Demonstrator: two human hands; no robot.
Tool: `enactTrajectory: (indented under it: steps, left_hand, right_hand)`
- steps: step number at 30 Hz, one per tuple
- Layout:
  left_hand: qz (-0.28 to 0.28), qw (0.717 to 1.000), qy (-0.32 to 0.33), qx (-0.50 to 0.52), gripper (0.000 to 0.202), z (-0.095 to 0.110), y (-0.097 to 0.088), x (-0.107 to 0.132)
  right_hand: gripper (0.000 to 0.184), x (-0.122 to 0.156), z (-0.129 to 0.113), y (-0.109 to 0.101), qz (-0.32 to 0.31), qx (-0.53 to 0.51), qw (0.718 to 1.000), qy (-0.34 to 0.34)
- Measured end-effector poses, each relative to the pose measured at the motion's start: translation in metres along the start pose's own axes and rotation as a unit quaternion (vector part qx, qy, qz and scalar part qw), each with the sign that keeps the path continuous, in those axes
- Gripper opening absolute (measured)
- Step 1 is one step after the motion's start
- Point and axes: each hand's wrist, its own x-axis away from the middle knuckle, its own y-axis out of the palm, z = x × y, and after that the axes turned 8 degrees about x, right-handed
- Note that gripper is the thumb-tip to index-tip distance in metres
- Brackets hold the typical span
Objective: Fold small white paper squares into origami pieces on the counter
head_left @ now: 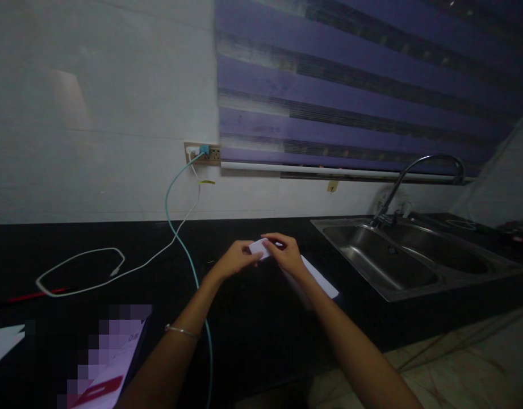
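Between both hands, above the black countertop (252,324), is a small folded piece of white paper (258,247). My left hand (238,260) pinches its left side, with the thumb along the lower edge. On the right side, my right hand (285,254) grips the same paper with thumb and fingers closed. A larger white sheet (321,278) lies on the counter, partly hidden behind my right hand and forearm. A thin bracelet (182,330) circles my left wrist.
A double steel sink (372,255) with a curved tap (414,165) is at right. White and teal cables (188,250) run from a wall socket (201,153). A lit screen (112,363), a red pencil-like stick (26,296) and white paper (3,343) lie at left.
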Motion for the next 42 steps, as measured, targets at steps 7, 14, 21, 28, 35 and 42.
enactTrajectory:
  steps: [7, 14, 21, 28, 35, 42]
  left_hand:
    - [-0.002, 0.999, 0.021, 0.050, 0.030, 0.002, -0.002, -0.001]
    - [0.013, 0.995, 0.052, 0.082, 0.030, 0.000, -0.007, -0.003]
    - [-0.015, 0.997, 0.039, 0.067, 0.031, -0.001, -0.002, -0.002]
    - [0.001, 0.997, 0.040, 0.071, 0.031, -0.003, -0.004, -0.003]
    - [0.020, 0.997, 0.016, 0.071, 0.032, 0.004, -0.001, 0.000]
    - [-0.015, 0.997, 0.015, 0.078, 0.030, 0.003, -0.001, -0.001]
  right_hand:
    - [0.022, -0.003, 0.002, -0.001, 0.025, -0.024, 0.999, 0.024]
    - [0.030, -0.004, 0.008, -0.003, 0.018, -0.044, 0.999, 0.025]
    - [0.020, -0.001, -0.002, -0.004, 0.006, -0.006, 0.999, -0.044]
    - [0.018, 0.000, -0.008, -0.004, 0.025, 0.028, 0.994, -0.107]
    - [0.020, 0.002, -0.006, -0.003, 0.018, 0.046, 0.994, -0.102]
    - [0.013, -0.001, -0.002, -0.002, 0.032, 0.025, 0.998, -0.046]
